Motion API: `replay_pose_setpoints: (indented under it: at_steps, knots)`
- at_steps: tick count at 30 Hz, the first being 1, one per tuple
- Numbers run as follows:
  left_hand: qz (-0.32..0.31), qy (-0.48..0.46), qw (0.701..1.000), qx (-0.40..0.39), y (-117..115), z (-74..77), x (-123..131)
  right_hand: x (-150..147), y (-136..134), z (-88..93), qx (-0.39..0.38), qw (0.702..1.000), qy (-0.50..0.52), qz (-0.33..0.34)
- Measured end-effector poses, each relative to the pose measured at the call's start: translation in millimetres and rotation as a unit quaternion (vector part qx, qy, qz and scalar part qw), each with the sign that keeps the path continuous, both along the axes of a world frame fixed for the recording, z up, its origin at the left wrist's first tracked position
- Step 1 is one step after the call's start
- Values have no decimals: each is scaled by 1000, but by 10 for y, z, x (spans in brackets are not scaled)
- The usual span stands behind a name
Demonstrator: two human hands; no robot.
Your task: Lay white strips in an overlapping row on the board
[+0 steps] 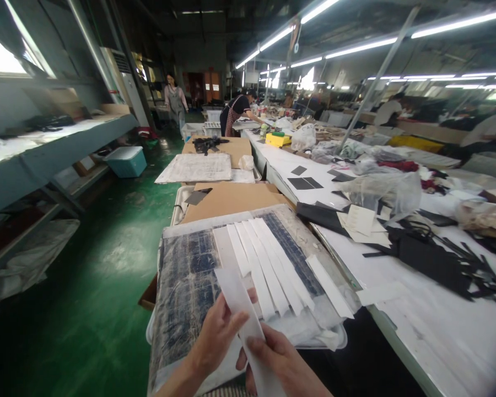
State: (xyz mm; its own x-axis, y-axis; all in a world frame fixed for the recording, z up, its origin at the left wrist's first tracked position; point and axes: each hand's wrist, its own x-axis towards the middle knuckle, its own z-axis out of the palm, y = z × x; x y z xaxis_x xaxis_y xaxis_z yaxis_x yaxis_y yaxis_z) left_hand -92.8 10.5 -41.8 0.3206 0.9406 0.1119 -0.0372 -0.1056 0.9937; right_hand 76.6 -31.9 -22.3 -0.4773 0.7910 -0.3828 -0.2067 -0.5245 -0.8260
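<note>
White strip (236,295) is pinched between left hand (217,333) and right hand (279,358).

A long white table (438,325) fills the right of the frame, strewn with black fabric pieces (434,259), a clear plastic bag (380,190) near its middle and a yellow box (278,139) farther up. At centre lies a brown cardboard sheet (231,199); to the left, a pale blue bin (126,161) stands on the green floor (107,264) beside a grey shelf (45,149). In the upper middle a person in an apron (236,113) bends over the table and another person (175,102) stands in the aisle, under ceiling strip lights (359,48).
</note>
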Motion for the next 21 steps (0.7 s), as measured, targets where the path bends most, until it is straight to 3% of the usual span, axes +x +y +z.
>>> replay_pose_setpoints:
  at_steps: [2, 3, 6, 8, 11, 14, 18, 21]
  knots:
    - [-9, -18, 994, -104, -27, 4, 15, 20, -3, -53, 7, 1000, -15, -7]
    - [-26, -10, 996, -88, -30, 2, 2, 26, -9, -71, 4, 1000, -11, -9]
    - [-69, 31, 995, 58, -7, -28, -71, 31, -28, -93, -13, 1000, 16, -19]
    - [-59, 14, 996, 73, 4, -52, -87, 29, -30, -90, -11, 1000, 2, -21]
    - [4, -53, 996, -69, -26, -52, -30, 32, -17, -77, -9, 999, -37, -7]
    - [6, -75, 975, -211, -84, -5, 10, 25, -1, -75, -27, 999, -16, -13]
    - [-61, -30, 980, -187, -105, 51, -39, -35, 19, -114, -23, 998, 47, -27]
    - [-82, -90, 960, -250, -47, 54, -44, -98, 38, -139, -17, 998, 38, -37]
